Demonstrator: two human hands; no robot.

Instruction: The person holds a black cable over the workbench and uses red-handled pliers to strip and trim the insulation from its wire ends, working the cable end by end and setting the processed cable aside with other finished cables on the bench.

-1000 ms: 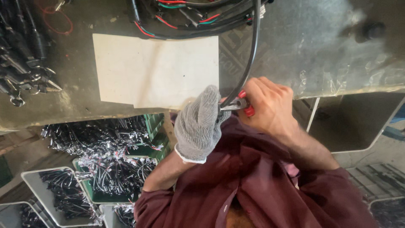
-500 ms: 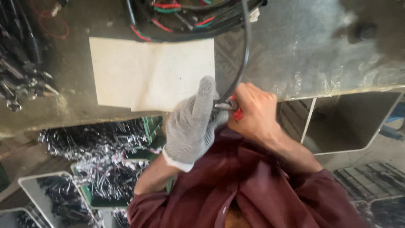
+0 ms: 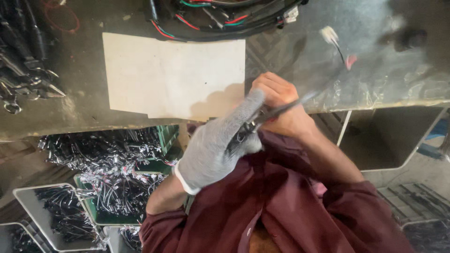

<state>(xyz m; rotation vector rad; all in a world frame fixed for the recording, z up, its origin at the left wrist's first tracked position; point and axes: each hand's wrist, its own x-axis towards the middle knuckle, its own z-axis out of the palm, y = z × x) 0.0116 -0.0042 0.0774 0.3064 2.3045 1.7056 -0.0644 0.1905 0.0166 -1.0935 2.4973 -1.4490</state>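
Note:
My left hand [image 3: 213, 150], in a grey knit glove, is closed around a thin black cable [image 3: 286, 107] at the front edge of the metal bench [image 3: 384, 79]. My bare right hand [image 3: 280, 104] is fisted on the same cable just beyond the glove, touching it. The cable runs blurred up and right over the bench, ending in a white connector [image 3: 329, 34] and a small red piece [image 3: 350, 60]. A small metal part shows between the two hands; what it is I cannot tell.
A white sheet [image 3: 173, 77] lies on the bench left of my hands. A bundle of black, red and green wires [image 3: 225, 14] lies along the far edge, with metal hooks [image 3: 23, 75] at the left. Bins of cable pieces [image 3: 108, 187] stand below the bench.
The cable, which ran straight up into the wire bundle, has swung to the right and its connector end now shows. Both hands have shifted slightly right along the bench edge.

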